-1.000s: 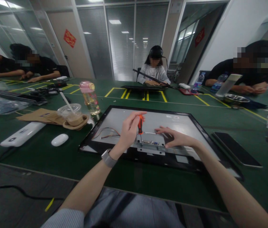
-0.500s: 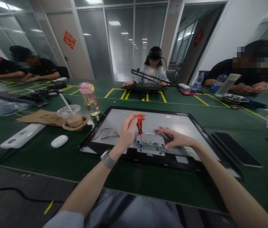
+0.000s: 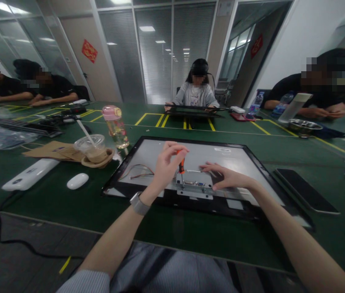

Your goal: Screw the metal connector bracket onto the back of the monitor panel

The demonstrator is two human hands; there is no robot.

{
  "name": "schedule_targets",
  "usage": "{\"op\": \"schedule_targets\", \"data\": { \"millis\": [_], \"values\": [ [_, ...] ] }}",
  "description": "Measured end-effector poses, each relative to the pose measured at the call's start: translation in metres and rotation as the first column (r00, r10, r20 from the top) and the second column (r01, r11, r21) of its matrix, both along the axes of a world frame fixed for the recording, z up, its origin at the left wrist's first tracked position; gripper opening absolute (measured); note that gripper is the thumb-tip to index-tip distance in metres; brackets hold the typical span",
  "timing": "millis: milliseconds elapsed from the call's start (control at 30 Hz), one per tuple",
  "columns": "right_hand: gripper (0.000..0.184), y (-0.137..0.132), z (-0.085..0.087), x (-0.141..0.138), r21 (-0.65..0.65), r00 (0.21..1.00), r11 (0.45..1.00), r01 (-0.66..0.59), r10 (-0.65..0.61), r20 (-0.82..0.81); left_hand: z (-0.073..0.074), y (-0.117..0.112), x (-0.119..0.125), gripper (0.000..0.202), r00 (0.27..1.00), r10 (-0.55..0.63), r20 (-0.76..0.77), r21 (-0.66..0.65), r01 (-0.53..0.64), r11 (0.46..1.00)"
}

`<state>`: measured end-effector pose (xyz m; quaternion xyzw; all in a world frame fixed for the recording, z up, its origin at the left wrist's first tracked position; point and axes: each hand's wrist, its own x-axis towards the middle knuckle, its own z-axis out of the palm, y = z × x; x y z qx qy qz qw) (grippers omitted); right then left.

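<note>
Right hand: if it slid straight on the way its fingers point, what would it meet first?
Probably the screwdriver, held upright in the left hand over the metal bracket; the right hand lies flat, pointing that way. Depth is uncertain.

Matt grey metal panel back (image 3: pixel 160 156)

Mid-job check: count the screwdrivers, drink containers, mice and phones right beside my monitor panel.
Screwdriver: 1, in the left hand
Drink containers: 2, pink-lidded bottle and cup with straw
Computer mouse: 1
Phone: 1
Total: 5
</note>
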<state>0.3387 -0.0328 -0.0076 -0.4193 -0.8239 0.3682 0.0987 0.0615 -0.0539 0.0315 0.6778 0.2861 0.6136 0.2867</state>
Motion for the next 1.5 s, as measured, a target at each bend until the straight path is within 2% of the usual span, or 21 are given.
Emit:
{"op": "schedule_targets", "data": {
  "millis": [100,233,467,700,833,933,1167,1367,1500],
  "values": [
    [0.079,0.0004,-0.0010,0.0006,0.002,1.000,1.000,0.000,0.000,-0.004,-0.0003,0.0004,-0.0009,0.015,1.000,-0.013,-0.006,-0.014,0.013,1.000],
    [0.079,0.0005,-0.0012,0.0010,-0.005,1.000,1.000,0.003,-0.003,-0.003,-0.0020,0.0008,-0.0012,0.026,0.997,-0.072,0.026,-0.065,0.073,0.995],
    [0.077,0.0001,-0.0008,0.0017,-0.007,1.000,1.000,0.002,-0.002,-0.015,-0.0010,0.0016,-0.0007,0.012,1.000,0.021,0.002,0.007,-0.021,1.000],
    [0.079,-0.0013,0.0022,-0.0007,-0.005,1.000,1.000,0.006,-0.006,0.014,-0.0025,-0.0006,0.0013,0.026,0.995,-0.091,0.043,-0.084,0.094,0.992],
    [0.079,-0.0009,0.0018,-0.0008,-0.006,1.000,1.000,0.004,-0.004,0.006,-0.0028,0.0016,0.0020,0.013,0.999,-0.053,-0.010,-0.022,0.053,0.998],
    [0.079,0.0001,-0.0001,0.0001,-0.007,1.000,1.000,0.006,-0.006,0.006,-0.0041,0.0016,0.0027,0.011,0.999,-0.034,-0.015,-0.007,0.034,0.999],
    [0.080,-0.0002,-0.0006,-0.0002,-0.015,1.000,1.000,0.015,-0.015,-0.001,-0.0059,0.0001,0.0030,0.023,0.988,-0.142,0.054,-0.076,0.146,0.986],
    [0.079,-0.0003,0.0010,-0.0014,-0.016,1.000,1.000,0.014,-0.014,0.007,-0.0048,0.0030,0.0032,0.012,0.998,-0.067,0.004,-0.006,0.068,0.998],
    [0.080,0.0003,-0.0001,-0.0007,-0.012,1.000,1.000,0.009,-0.009,0.009,-0.0031,0.0004,0.0028,0.016,0.995,-0.095,-0.006,-0.029,0.095,0.995]
  ]
}}
